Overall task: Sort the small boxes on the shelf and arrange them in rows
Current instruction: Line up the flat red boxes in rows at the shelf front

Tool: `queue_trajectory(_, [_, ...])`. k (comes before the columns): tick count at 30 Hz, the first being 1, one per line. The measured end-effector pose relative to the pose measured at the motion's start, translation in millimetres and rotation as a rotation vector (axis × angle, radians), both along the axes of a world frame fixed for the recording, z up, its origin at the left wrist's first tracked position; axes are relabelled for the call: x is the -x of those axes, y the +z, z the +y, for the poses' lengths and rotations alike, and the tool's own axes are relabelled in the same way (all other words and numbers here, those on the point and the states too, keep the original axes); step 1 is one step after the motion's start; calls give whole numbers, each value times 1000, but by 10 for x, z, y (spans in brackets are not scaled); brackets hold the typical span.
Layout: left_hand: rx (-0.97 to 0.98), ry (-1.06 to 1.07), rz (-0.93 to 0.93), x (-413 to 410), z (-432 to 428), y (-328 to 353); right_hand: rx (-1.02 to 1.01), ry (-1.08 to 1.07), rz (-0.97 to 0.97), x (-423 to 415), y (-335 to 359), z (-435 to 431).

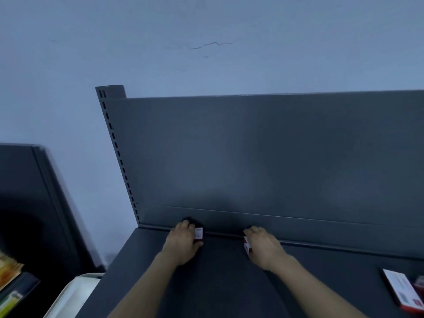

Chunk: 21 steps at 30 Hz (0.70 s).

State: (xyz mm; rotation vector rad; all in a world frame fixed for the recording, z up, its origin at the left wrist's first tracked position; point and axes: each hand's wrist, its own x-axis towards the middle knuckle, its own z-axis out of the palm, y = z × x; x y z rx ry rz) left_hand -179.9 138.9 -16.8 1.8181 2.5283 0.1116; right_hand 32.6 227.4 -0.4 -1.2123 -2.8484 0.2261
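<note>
The shelf [218,283] and its back panel [263,152] were dark grey. Both held small boxes [199,233] were white with red. A flat box [400,289] was white, red-edged. The wall [206,31] was pale blue-grey.

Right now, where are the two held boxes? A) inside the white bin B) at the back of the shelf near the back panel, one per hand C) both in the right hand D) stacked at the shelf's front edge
B: the left hand grips one small box and the right hand another small box, both down near the back panel of the shelf.
</note>
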Motion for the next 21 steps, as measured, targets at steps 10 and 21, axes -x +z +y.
queue_trajectory(10, [-54, -68, -129, -70, -137, -70, 190, -26, -46, -80, 107, -173])
queue_trajectory(21, [-394, -366, -268, -1440, 363, 709, 50, -212, 145, -1223, 794, -160])
